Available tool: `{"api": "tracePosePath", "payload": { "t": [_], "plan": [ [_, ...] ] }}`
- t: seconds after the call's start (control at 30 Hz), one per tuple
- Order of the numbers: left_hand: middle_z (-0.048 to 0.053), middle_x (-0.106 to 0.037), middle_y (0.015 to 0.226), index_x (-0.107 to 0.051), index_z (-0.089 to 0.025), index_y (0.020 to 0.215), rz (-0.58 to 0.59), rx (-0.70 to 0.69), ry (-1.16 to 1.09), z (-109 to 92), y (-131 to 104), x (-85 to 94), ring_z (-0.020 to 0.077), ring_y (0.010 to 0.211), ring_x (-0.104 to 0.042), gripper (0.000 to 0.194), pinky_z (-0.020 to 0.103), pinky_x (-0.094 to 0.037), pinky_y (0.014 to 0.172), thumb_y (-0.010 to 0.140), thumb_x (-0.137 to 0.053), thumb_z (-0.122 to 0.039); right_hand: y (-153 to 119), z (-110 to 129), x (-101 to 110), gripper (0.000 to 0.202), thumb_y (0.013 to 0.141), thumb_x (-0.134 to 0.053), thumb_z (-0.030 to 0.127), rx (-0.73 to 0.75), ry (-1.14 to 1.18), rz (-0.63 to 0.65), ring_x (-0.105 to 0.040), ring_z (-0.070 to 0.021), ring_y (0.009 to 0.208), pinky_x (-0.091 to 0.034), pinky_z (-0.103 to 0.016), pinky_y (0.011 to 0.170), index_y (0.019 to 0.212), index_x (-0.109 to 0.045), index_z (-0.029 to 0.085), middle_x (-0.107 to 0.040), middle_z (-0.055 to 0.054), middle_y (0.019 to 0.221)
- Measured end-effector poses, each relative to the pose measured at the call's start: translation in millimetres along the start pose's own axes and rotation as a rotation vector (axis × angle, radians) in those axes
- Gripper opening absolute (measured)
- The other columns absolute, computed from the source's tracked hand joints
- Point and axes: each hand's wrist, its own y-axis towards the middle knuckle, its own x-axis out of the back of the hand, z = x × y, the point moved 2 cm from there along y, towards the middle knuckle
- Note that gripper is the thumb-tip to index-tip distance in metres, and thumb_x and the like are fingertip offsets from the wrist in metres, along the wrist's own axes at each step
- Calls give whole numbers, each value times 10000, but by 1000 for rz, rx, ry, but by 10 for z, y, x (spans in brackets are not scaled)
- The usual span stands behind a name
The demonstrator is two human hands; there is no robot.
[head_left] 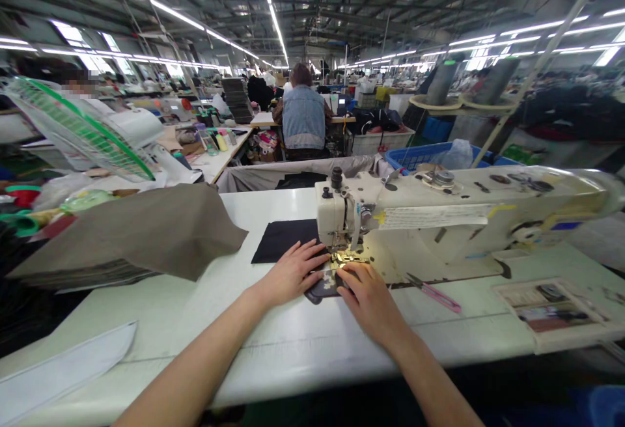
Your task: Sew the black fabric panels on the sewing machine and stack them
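Note:
A cream sewing machine (415, 219) stands on the pale green table, its lamp lighting the needle area. Left of the needle lies a piece of black fabric (283, 239), partly behind the machine head. My left hand (295, 272) rests flat on the fabric's near right edge, fingers stretched toward the presser foot. Close to the brass-coloured plate (349, 258), my right hand (368, 297) has its fingers bent down on the machine bed; what lies under the fingertips is hidden. Pink-handled thread snips (434, 293) lie to the right of that hand.
A stack of grey-brown fabric pieces (131, 235) covers the table's left side, with a green-rimmed fan (88, 124) behind it. A white curved piece (68, 371) lies front left. At right sits a parts tray (556, 313). Ahead, a person in a denim vest (303, 118) sits facing away.

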Motion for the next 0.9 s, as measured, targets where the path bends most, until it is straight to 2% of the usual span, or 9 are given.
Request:
{"api": "tracePosePath", "payload": {
  "t": [0.43,0.6,0.7,0.8,0.9],
  "plan": [
    [80,-446,1558,-502,-283,1456,15,21,35,-20,-8,-12,272,1465,-362,451,546,-268,1192,1031,-439,-419,-18,7,-14,322,931,-592,172,-6,4,-4,-588,-280,1141,-525,-497,999,1246,-633,220,-642,-106,1204],
    [165,-312,1613,-377,-155,1531,-40,227,82,2,62,-92,314,1511,-245,699,524,-219,1210,968,-520,-544,-64,-48,-46,278,973,-512,190,33,18,-41,-619,-274,1117,-534,-498,983,1210,-655,208,-668,-115,1182],
    [196,-273,1618,-355,-103,1537,-26,292,104,-17,58,-105,322,1516,-222,757,516,-189,1218,971,-485,-588,-160,-89,-82,298,993,-459,202,43,13,-63,-625,-279,1144,-525,-508,998,1210,-661,181,-679,-132,1214],
    [201,-238,1625,-325,-95,1550,31,287,106,-143,-107,-82,322,1524,-189,800,517,-180,1217,970,-445,-633,-321,-111,-95,342,999,-431,211,52,-17,-68,-610,-288,1204,-510,-512,1028,1258,-649,163,-663,-139,1293],
    [190,-175,1642,-283,-129,1570,119,210,83,-393,-448,-60,327,1532,-146,855,518,-160,1220,935,-480,-668,-476,-107,-55,369,1008,-424,228,41,-21,-77,-596,-281,1245,-506,-491,1047,1304,-636,171,-647,-125,1341]
  ]
}}
